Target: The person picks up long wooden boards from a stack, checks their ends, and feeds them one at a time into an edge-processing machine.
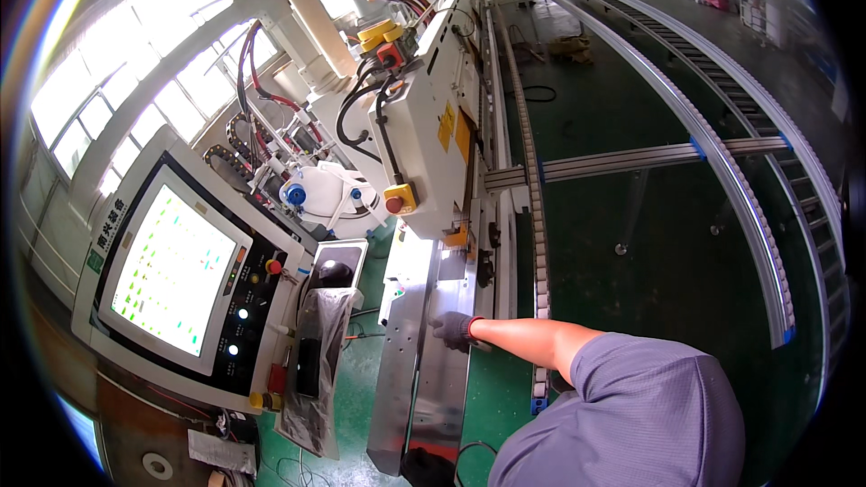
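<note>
Shirt (631, 406): greyish purple, short-sleeved, finely textured, seamed. Right glove (450, 330): dark grey, red edging at wrist. Left glove (428, 467): blackish, partly out of frame.

Blown-out windows (117, 81) at left — bent edges, black corners, dim floor (595, 289) rightward.

Screen (171, 275) left of metal bed (442, 397), right hand (451, 331) on bed, rails (763, 257) farther right
</note>
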`<state>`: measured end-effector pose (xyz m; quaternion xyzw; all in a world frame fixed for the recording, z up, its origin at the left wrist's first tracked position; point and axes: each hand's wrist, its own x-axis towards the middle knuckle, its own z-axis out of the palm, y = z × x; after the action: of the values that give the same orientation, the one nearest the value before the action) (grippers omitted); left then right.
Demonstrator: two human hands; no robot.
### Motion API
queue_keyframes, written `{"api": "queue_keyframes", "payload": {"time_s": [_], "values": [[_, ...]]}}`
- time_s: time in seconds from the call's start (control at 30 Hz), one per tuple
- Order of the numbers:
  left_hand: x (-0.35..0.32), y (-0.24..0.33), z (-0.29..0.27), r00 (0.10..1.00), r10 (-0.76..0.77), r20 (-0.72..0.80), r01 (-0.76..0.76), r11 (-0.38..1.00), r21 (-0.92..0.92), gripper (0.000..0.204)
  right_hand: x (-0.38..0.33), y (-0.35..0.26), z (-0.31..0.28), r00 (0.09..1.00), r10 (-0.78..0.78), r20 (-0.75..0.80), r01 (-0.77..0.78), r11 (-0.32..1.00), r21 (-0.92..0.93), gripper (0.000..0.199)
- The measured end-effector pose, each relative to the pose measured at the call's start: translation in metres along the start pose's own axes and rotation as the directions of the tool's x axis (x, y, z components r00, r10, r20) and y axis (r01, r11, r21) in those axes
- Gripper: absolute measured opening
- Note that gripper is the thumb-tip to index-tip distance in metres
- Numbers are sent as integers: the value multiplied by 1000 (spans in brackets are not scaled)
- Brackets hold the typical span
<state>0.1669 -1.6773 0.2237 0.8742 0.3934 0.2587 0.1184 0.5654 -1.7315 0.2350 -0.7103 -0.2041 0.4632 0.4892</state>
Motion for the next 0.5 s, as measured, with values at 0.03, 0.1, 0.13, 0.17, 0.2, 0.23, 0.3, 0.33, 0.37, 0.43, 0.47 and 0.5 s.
{"api": "queue_keyframes", "payload": {"time_s": [0.03,0.1,0.13,0.17,0.2,0.23,0.3,0.33,0.37,0.43,0.47,0.5], "values": [[0,3,-1,1000,-23,-5,23,1000,-12,29,1,1,1,1000,-1,-2,1,1000,3,30],[2,9,-3,999,-44,-9,43,999,-29,29,5,5,0,1000,1,-9,-1,1000,7,32],[2,12,-4,999,-45,-10,45,998,-32,29,7,7,-2,1000,1,-13,-1,1000,10,32],[3,13,-5,999,-50,-13,49,998,-32,29,7,7,-1,1000,10,-5,-10,1000,5,33],[2,11,-4,999,-41,-14,40,999,-30,29,8,6,-2,1000,19,2,-19,1000,1,33],[2,8,-2,999,-31,-16,30,999,-28,29,8,6,-2,1000,28,8,-28,1000,-4,33],[2,6,-1,1000,-15,-12,15,1000,-18,29,6,3,-3,1000,28,14,-28,1000,0,33],[3,6,-1,1000,-7,-6,7,1000,-11,29,4,2,-4,999,28,15,-29,1000,2,34],[2,5,-2,1000,-5,-2,5,1000,-1,29,0,0,-2,1000,7,7,-7,1000,12,32],[-1,0,-2,999,27,-29,-26,999,32,29,-7,-5,4,999,-36,-8,36,999,30,29],[0,4,-2,998,50,-40,-49,998,44,29,-8,-4,2,999,-46,-17,47,999,24,28],[1,7,-4,998,50,-39,-49,999,22,29,-9,-4,1,998,-57,-25,58,998,17,27]]}}
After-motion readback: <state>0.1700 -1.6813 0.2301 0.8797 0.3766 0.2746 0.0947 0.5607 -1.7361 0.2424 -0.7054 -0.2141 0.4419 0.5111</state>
